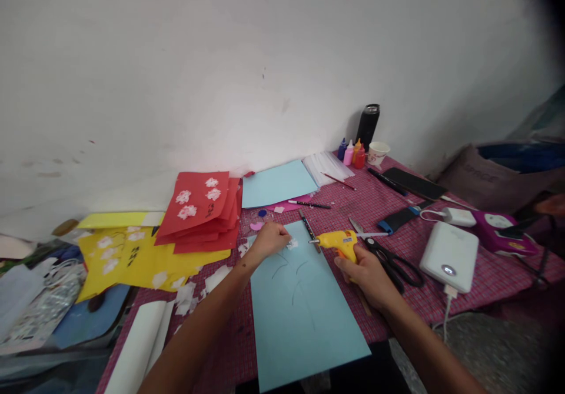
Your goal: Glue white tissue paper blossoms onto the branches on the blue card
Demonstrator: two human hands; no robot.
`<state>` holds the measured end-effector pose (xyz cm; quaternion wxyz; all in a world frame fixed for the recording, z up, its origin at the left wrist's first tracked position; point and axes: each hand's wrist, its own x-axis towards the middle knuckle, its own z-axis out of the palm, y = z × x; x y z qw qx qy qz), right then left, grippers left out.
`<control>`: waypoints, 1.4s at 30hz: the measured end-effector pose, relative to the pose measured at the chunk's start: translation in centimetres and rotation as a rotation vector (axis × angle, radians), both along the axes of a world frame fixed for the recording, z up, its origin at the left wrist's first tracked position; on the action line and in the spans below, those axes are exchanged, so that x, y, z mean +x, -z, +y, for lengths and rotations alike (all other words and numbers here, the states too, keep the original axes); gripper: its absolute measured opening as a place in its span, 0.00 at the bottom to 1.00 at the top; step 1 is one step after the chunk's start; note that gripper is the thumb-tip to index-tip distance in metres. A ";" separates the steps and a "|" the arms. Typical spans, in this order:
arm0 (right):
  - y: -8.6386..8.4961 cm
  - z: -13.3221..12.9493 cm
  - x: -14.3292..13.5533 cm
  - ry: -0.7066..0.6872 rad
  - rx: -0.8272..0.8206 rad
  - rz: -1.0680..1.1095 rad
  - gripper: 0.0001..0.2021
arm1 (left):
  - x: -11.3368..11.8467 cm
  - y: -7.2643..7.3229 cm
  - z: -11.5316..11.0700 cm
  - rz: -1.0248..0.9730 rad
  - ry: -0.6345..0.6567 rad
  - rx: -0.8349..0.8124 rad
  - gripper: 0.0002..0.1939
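A light blue sheet of paper [291, 329] lies in front of me, with a few thin dark curved lines drawn on it. Near its top edge my left hand [272, 240] is closed, fingertips pinched at a small crumpled piece of white paper [292, 243]. My right hand [368, 273] is wrapped round the handle of a yellow hot glue gun [339, 240]. The gun's nozzle points left, over the sheet's right edge and apart from the white piece. A clear glue stick [373, 234] sticks out of its back. Black-handled scissors [392, 261] lie just beyond my right hand.
Red cards with white paper flowers [194, 206] and a yellow sheet [145, 264] lie left, near torn white scraps [186, 300]. Paint bottles [348, 154], a paper cup [378, 153] and a black flask [368, 126] stand behind. A power bank [449, 256] sits right.
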<state>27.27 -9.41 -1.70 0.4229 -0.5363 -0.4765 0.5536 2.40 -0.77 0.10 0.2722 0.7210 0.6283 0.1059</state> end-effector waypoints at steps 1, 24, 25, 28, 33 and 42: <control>0.0 0.0 0.0 -0.001 0.001 0.002 0.12 | 0.0 -0.1 -0.1 0.003 0.008 0.000 0.14; 0.4 0.0 0.0 -0.005 0.000 0.014 0.12 | -0.4 -0.1 -0.3 0.017 0.104 0.025 0.15; 0.4 0.0 0.0 -0.005 0.000 0.015 0.12 | -0.4 -0.1 -0.4 0.009 0.105 0.018 0.14; 0.3 0.0 0.1 -0.008 0.004 0.009 0.12 | -0.6 0.2 -0.4 -0.014 0.091 0.002 0.14; 0.0 0.0 0.0 -0.004 -0.002 0.009 0.13 | -1.1 0.9 -0.2 0.003 0.096 0.045 0.15; -0.1 0.0 0.1 -0.006 -0.006 -0.028 0.12 | -1.2 1.1 -0.2 -0.035 0.137 0.036 0.11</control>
